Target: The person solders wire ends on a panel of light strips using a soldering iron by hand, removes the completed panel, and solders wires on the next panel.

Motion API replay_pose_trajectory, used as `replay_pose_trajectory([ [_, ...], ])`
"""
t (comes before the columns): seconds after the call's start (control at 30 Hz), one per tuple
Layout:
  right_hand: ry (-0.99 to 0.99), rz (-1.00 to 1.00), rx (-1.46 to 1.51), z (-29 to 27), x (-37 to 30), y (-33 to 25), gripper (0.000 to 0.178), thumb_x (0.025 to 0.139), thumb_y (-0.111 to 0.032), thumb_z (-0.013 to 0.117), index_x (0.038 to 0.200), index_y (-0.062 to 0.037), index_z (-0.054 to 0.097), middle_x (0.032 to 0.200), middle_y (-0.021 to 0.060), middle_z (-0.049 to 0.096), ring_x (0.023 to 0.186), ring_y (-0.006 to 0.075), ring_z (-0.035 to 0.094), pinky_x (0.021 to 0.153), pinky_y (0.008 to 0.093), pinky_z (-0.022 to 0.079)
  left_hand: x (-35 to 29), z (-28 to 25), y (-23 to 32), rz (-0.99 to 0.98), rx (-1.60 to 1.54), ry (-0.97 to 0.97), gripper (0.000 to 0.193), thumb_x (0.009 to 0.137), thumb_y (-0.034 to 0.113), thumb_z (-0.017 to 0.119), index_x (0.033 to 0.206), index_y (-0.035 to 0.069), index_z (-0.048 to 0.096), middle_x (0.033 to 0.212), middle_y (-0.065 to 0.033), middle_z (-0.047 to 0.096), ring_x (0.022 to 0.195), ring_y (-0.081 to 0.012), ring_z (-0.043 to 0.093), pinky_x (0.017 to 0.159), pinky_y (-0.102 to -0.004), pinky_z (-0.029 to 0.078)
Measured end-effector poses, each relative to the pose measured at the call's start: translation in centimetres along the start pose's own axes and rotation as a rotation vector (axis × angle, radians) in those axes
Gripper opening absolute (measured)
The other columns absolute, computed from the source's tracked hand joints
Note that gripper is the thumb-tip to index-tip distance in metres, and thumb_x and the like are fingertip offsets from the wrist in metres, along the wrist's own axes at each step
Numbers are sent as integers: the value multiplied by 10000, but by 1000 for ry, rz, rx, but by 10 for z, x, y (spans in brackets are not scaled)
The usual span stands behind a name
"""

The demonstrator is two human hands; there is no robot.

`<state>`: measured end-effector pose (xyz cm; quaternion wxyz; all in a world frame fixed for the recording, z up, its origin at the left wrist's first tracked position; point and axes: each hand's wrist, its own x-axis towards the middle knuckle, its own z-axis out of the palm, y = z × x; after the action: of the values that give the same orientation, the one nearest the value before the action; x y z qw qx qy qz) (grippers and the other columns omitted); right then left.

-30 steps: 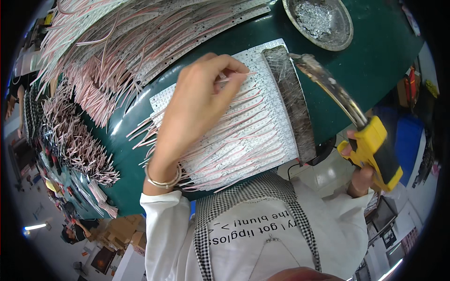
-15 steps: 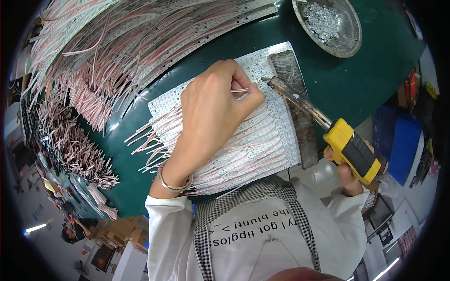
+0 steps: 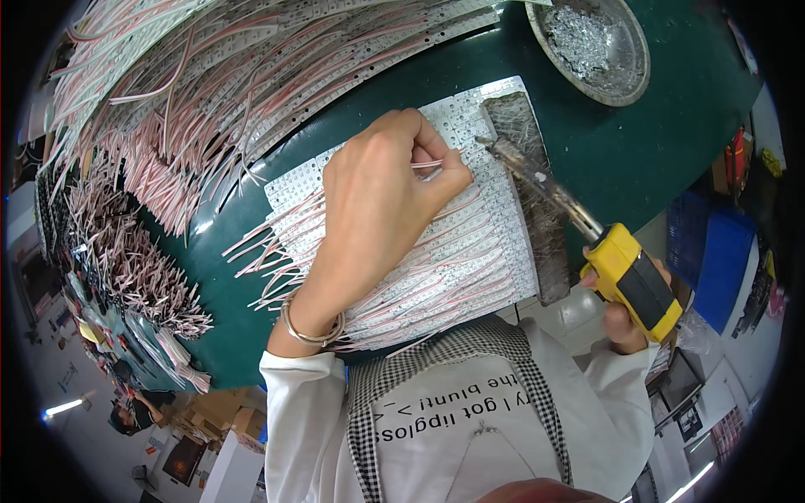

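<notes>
Board (image 3: 459, 117) in pale, hole-dotted rows lies on the green desk (image 3: 688, 117), in front of the checked apron (image 3: 436, 362), and pink-and-white wires (image 3: 275, 224) run across most of it, their loose ends jutting past its left edge. Over its right end lies a dark slab (image 3: 530, 197) wrapped in clear film. The left grip (image 3: 369, 197) is over the board's middle, thumb and forefinger pinching a wire (image 3: 428, 164) near the bare upper part; a bracelet (image 3: 323, 340) circles that wrist. The right grip (image 3: 619, 322) is closed round the yellow and black handle of an iron (image 3: 619, 251), out past the desk's near edge. The iron's shaft slants up and left above the slab, its tip just right of the left fingertips; whether that tip touches the board, I cannot tell. Beyond the slab, a round dish (image 3: 625, 65) holds silvery flakes (image 3: 579, 42). At the upper left lies a large stack (image 3: 335, 54) of strips trailing more wires, and below that a heap (image 3: 138, 256) of short wires. Farther right, off the desk, is a blue crate (image 3: 726, 261)
</notes>
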<state>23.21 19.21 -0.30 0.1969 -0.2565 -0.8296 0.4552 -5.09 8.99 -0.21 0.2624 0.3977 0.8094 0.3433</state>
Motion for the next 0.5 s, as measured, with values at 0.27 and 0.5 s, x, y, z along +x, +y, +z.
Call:
replay_pose_trajectory([
  [0.27,-18,-2,46,-2,-1,-1,596,753,-439,775,993,91,645,719,85,658,565,183,647,525,270,498,-1,0,-7,58,-35,4,137,704,118,731,713,22,634,707,-86,634,641,-207,633,577,-312,475],
  [0.5,-59,49,-11,-5,0,-6,596,757,-464,768,1001,67,649,725,80,665,565,180,651,526,272,501,-1,3,-6,64,9,20,144,703,123,735,707,21,634,716,-83,634,628,-206,617,571,-316,468],
])
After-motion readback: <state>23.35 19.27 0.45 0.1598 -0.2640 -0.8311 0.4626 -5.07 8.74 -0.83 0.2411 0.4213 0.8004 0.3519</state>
